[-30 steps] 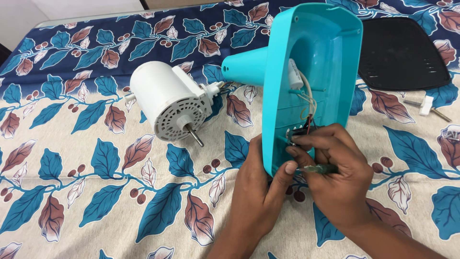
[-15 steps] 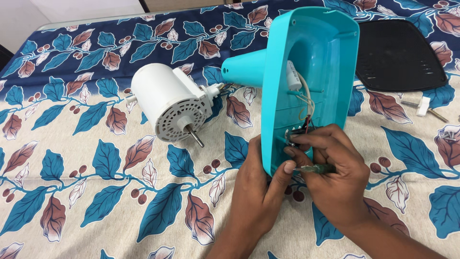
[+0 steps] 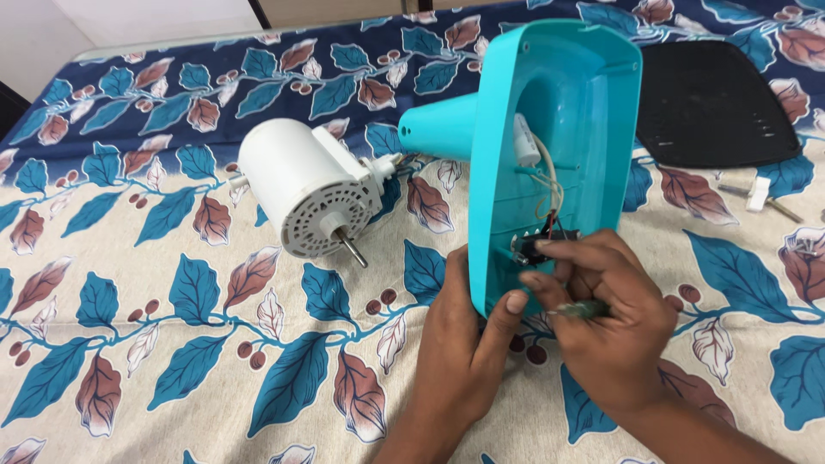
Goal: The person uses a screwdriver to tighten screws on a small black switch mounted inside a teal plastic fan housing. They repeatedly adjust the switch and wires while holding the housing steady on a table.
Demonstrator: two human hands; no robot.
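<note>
Covering the whole work surface is a cloth (image 3: 172, 344) printed with blue and rust-brown leaves on cream, turning to dark navy along its far edge; behind that edge a strip of pale wall or floor shows. Standing on its side near the middle of the cloth is a turquoise plastic fan base (image 3: 559, 155), its hollow underside turned toward the camera, with a tapered neck jutting out to its left. Inside the hollow sit a small white cylinder part and thin wires running down to a dark part at the lower end. Left of the fan base lies a white motor (image 3: 305, 193) with a vented face and a bare metal shaft, joined to the neck by wires. Beyond the fan base, to its right, lies a black perforated panel (image 3: 718, 107), and just below that a small white-tipped tool (image 3: 760, 196).

At the fan base's lower edge, the left hand (image 3: 460, 352) clasps the rim, thumb pressed on the inner lip. The right hand (image 3: 614, 326) pinches a slim tool against the dark part inside.
</note>
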